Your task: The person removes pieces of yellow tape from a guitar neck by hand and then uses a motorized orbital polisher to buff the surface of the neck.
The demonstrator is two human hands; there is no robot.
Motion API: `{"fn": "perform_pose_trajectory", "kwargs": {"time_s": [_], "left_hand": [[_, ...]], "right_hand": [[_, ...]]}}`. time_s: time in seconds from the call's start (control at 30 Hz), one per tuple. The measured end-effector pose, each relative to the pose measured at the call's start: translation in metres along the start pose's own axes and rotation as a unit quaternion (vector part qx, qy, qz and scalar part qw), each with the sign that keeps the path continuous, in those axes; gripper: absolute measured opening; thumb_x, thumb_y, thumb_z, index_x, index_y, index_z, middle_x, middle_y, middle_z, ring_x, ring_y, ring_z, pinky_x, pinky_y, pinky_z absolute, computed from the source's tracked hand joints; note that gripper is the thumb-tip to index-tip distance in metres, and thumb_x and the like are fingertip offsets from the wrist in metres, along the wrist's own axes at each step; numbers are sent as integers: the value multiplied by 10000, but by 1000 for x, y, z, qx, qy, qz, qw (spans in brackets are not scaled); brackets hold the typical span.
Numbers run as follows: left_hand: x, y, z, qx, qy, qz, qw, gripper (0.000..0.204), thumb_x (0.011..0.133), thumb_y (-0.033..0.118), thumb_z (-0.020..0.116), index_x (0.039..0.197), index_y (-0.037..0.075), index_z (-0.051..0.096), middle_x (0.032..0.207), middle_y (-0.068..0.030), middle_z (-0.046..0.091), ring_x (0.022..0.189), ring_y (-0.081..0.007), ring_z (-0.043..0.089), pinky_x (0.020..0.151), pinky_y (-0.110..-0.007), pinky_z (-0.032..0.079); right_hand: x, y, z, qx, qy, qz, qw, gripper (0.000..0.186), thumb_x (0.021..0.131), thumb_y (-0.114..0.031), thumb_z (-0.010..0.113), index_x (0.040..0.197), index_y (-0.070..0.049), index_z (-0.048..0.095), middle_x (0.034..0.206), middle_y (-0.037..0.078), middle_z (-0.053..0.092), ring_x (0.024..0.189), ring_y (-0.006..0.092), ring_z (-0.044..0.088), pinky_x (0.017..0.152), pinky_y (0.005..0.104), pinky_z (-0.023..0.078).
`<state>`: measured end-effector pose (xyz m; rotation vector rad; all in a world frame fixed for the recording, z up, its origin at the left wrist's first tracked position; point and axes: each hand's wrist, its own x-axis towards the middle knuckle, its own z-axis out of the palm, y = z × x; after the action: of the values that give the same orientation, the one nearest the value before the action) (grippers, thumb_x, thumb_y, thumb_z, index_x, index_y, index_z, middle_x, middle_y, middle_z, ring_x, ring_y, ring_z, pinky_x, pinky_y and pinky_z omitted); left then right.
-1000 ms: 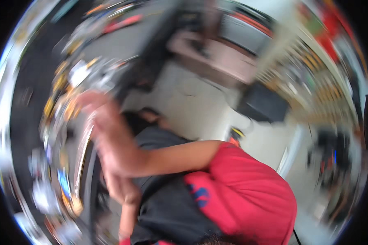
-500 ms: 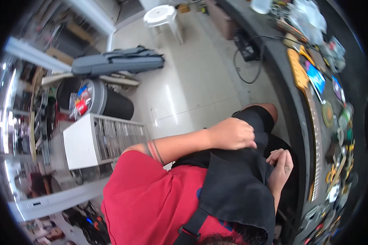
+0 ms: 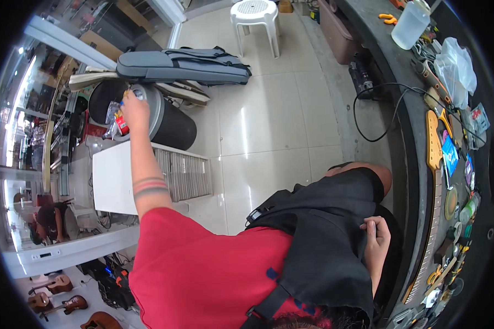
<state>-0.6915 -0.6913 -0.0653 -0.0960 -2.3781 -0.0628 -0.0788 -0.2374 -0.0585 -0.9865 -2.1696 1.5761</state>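
Observation:
My left arm reaches out to the far left, and my left hand (image 3: pixel 136 111) hovers over the open top of a dark round trash bin (image 3: pixel 173 126). Its fingers are drawn together at the tips; a small yellowish bit shows there, too small to name. Crumpled wrappers (image 3: pixel 121 123), red and clear, lie in the bin just beside the hand. On the right, my right hand (image 3: pixel 376 241) rests by the edge of my black apron (image 3: pixel 326 257), its fingers curled in. Whether anything is inside them is hidden.
A white drawer cabinet (image 3: pixel 112 178) stands below my left forearm. Behind the bin lies a grey padded case (image 3: pixel 184 66), with a white stool (image 3: pixel 254 16) beyond. Along the right runs a dark workbench (image 3: pixel 392 71) bearing a guitar neck (image 3: pixel 434 142), a bottle (image 3: pixel 411 24) and several tools.
My left hand has swung from my lap out to the left, over the bin. My right hand stays by the apron. The whole view has shifted slightly.

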Motion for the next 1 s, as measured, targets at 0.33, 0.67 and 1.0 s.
{"fn": "perform_pose_trajectory", "kwargs": {"time_s": [0.33, 0.67, 1.0], "left_hand": [[-315, 479, -165, -626, -300, 555, 459, 372, 866, -107, 602, 1168, 55, 746, 1083, -140, 720, 1045, -350, 725, 918, -439, 593], [-493, 541, -525, -606, -53, 793, -9, 327, 843, -112, 706, 1132, 30, 762, 1202, -155, 714, 1139, -390, 705, 1009, -520, 551], [-623, 518, -488, -237, -197, 951, -3, 477, 934, -46, 739, 1393, 57, 655, 1479, -224, 575, 1372, -444, 570, 1164, -502, 487]], "right_hand": [[-156, 106, -41, 12, 457, 33, 889, 312, 928, 177, 458, 1100, 14, 661, 1152, 88, 615, 952, 167, 657, 911, 295, 530], [-469, 474, 260, 161, 680, 554, 451, 238, 987, -129, 634, 1105, 18, 780, 1180, 253, 788, 1139, 371, 762, 981, 440, 594], [-431, 496, 387, 539, 365, 716, 253, 549, 1022, -323, 591, 1452, 10, 666, 1569, 238, 631, 1442, 403, 630, 1134, 533, 548]]}}
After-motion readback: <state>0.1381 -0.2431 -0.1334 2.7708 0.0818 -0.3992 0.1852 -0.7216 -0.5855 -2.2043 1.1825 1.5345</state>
